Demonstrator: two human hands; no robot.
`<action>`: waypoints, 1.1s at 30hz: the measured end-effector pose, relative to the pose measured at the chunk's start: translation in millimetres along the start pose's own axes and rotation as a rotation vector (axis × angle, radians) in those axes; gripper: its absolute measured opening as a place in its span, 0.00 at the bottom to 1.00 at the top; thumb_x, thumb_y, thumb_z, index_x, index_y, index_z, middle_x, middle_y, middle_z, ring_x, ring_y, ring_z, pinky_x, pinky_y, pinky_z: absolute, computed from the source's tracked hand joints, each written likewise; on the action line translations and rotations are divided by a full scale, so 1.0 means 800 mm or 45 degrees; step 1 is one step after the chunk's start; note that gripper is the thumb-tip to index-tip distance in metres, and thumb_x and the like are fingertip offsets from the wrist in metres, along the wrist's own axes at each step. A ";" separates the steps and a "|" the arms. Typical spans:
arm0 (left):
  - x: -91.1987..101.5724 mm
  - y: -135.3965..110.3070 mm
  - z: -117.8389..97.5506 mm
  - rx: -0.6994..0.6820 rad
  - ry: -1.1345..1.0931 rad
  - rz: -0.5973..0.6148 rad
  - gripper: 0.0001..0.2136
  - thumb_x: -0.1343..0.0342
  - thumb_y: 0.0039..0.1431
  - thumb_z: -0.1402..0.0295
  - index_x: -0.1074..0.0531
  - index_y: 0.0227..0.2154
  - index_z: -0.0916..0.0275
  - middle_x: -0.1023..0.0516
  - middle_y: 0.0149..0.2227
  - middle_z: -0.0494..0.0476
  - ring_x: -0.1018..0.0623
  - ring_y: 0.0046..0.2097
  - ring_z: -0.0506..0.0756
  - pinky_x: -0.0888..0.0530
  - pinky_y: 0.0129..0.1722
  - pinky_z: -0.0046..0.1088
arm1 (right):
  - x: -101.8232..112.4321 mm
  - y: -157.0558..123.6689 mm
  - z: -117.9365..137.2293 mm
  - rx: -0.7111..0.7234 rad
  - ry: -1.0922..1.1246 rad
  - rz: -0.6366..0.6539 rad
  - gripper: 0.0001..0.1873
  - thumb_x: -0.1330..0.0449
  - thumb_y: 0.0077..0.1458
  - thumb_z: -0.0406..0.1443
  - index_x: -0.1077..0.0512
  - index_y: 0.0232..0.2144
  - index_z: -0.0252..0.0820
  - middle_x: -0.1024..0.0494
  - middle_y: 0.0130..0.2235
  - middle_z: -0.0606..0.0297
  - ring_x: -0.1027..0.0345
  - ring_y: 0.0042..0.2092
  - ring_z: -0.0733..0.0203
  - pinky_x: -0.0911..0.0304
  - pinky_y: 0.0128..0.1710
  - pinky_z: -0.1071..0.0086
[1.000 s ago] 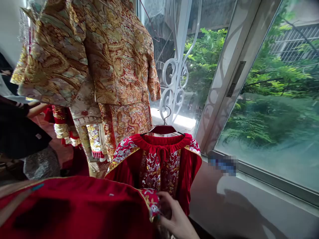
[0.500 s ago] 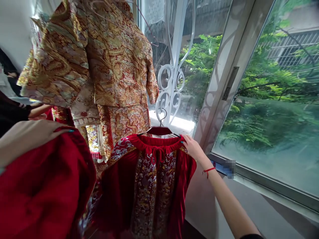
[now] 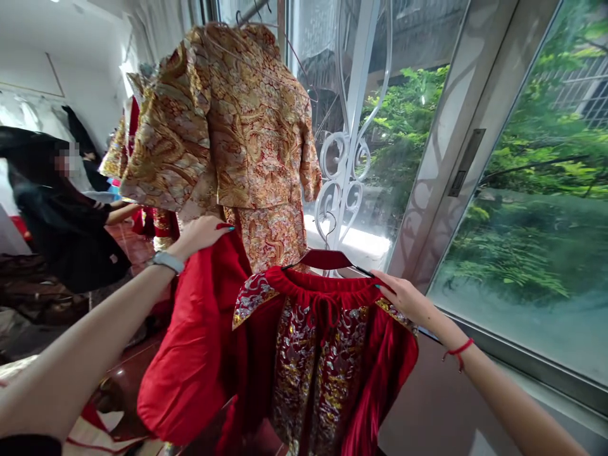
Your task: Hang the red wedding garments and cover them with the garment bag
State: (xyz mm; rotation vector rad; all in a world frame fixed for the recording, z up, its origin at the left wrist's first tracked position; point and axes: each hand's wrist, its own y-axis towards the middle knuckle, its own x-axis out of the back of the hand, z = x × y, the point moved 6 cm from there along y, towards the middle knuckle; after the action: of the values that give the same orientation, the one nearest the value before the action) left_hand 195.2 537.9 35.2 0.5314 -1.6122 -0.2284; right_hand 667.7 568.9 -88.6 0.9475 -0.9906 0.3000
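A red skirt [image 3: 323, 354] with silver and gold embroidered panels and a gathered drawstring waist hangs on a hanger [image 3: 327, 258] with a dark red bar. My right hand [image 3: 403, 296] pinches the waistband's right end, close to the hanger's clip. On the other side my left hand [image 3: 202, 234] grips the top edge of a raised red cloth [image 3: 190, 342], its plain side towards me. Whether this cloth is joined to the skirt I cannot tell. Behind both hands hangs a gold brocade jacket [image 3: 256, 126], above a matching skirt [image 3: 275, 234].
At the left, a person in black [image 3: 61, 215] reaches towards other red garments. A window [image 3: 513, 253] runs along the right, with a white scrolled iron bar [image 3: 351, 152] near it. A metal rail [image 3: 251, 11] crosses above the jacket. Pale fabric lies at lower left.
My left hand has moved right and away from me with the red cloth, closer to the skirt. My right hand keeps its hold on the waistband. The view has turned left.
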 end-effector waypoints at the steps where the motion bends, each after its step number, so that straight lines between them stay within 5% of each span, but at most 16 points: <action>1: -0.004 0.007 -0.015 0.000 0.022 0.010 0.19 0.49 0.62 0.56 0.22 0.35 0.69 0.19 0.38 0.64 0.21 0.44 0.62 0.30 0.41 0.29 | 0.004 -0.001 0.003 -0.009 0.006 0.020 0.22 0.54 0.66 0.38 0.36 0.59 0.44 0.22 0.52 0.54 0.25 0.50 0.48 0.27 0.46 0.57; 5: -0.008 0.013 -0.086 -0.061 0.048 0.067 0.18 0.50 0.61 0.55 0.21 0.31 0.63 0.18 0.34 0.62 0.19 0.39 0.61 0.30 0.35 0.27 | 0.007 -0.005 0.018 -0.064 -0.034 -0.003 0.21 0.54 0.66 0.37 0.35 0.58 0.44 0.22 0.52 0.55 0.24 0.50 0.48 0.27 0.46 0.57; 9: -0.012 -0.044 -0.163 -0.160 -0.123 0.113 0.19 0.52 0.63 0.56 0.20 0.34 0.63 0.18 0.33 0.61 0.19 0.37 0.60 0.27 0.35 0.30 | -0.003 -0.011 0.030 -0.150 -0.107 -0.066 0.21 0.53 0.66 0.37 0.35 0.58 0.45 0.21 0.51 0.55 0.23 0.48 0.48 0.26 0.43 0.57; 12: -0.033 -0.114 -0.208 -0.206 -0.297 -0.007 0.17 0.56 0.65 0.62 0.23 0.47 0.60 0.20 0.50 0.59 0.19 0.43 0.60 0.25 0.45 0.35 | -0.008 -0.014 0.030 -0.168 -0.112 -0.119 0.21 0.53 0.66 0.37 0.34 0.58 0.46 0.22 0.52 0.56 0.24 0.48 0.48 0.27 0.43 0.58; 15: -0.074 -0.168 -0.225 -0.122 -0.383 -0.121 0.22 0.59 0.66 0.66 0.35 0.61 0.56 0.37 0.66 0.58 0.20 0.47 0.60 0.23 0.44 0.36 | -0.014 -0.014 0.025 -0.156 -0.080 -0.158 0.21 0.53 0.65 0.36 0.34 0.58 0.47 0.22 0.53 0.57 0.24 0.49 0.49 0.27 0.46 0.58; 21: -0.156 -0.217 -0.223 -0.089 -0.411 -0.251 0.34 0.59 0.62 0.73 0.62 0.70 0.56 0.58 0.72 0.67 0.25 0.56 0.66 0.23 0.33 0.33 | -0.035 -0.008 0.019 -0.139 -0.007 -0.206 0.23 0.54 0.64 0.35 0.35 0.59 0.46 0.23 0.54 0.57 0.25 0.51 0.50 0.28 0.49 0.57; 25: -0.187 -0.245 -0.205 -0.143 -0.484 -0.143 0.31 0.60 0.63 0.71 0.56 0.69 0.58 0.53 0.71 0.70 0.25 0.56 0.66 0.23 0.33 0.34 | -0.047 -0.006 0.021 -0.157 0.016 -0.228 0.22 0.54 0.64 0.35 0.35 0.59 0.45 0.24 0.55 0.56 0.26 0.52 0.50 0.28 0.49 0.57; 27: -0.167 -0.235 -0.182 -0.150 -0.536 -0.262 0.27 0.58 0.64 0.66 0.47 0.65 0.58 0.43 0.67 0.68 0.28 0.58 0.65 0.23 0.45 0.39 | -0.053 -0.005 0.022 -0.165 0.028 -0.221 0.22 0.55 0.64 0.35 0.34 0.58 0.43 0.24 0.55 0.55 0.26 0.53 0.50 0.28 0.49 0.58; 30: -0.107 -0.177 -0.126 0.023 -0.519 -0.549 0.26 0.58 0.64 0.56 0.39 0.61 0.63 0.33 0.60 0.67 0.36 0.63 0.64 0.37 0.62 0.47 | -0.059 -0.002 0.022 -0.162 0.054 -0.213 0.23 0.55 0.65 0.35 0.35 0.59 0.43 0.24 0.55 0.55 0.26 0.52 0.50 0.28 0.49 0.58; 31: -0.092 -0.147 -0.109 0.057 -0.496 -0.496 0.28 0.59 0.64 0.53 0.39 0.60 0.65 0.33 0.60 0.68 0.36 0.63 0.65 0.39 0.63 0.47 | -0.061 -0.002 0.022 -0.160 0.068 -0.210 0.23 0.55 0.65 0.35 0.35 0.59 0.43 0.24 0.55 0.55 0.26 0.52 0.51 0.28 0.49 0.58; 33: -0.084 -0.086 -0.088 0.006 -0.465 -0.114 0.32 0.60 0.61 0.47 0.31 0.54 0.68 0.27 0.55 0.69 0.31 0.58 0.67 0.36 0.60 0.46 | -0.060 0.000 0.023 -0.168 0.100 -0.207 0.23 0.55 0.65 0.36 0.35 0.59 0.43 0.25 0.55 0.54 0.27 0.54 0.50 0.29 0.51 0.58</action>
State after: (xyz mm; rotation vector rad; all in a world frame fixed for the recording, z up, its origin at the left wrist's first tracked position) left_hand 279.8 520.9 -47.0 0.5905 -1.9446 -0.4076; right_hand 630.9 563.2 -123.8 0.8831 -0.8458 0.1324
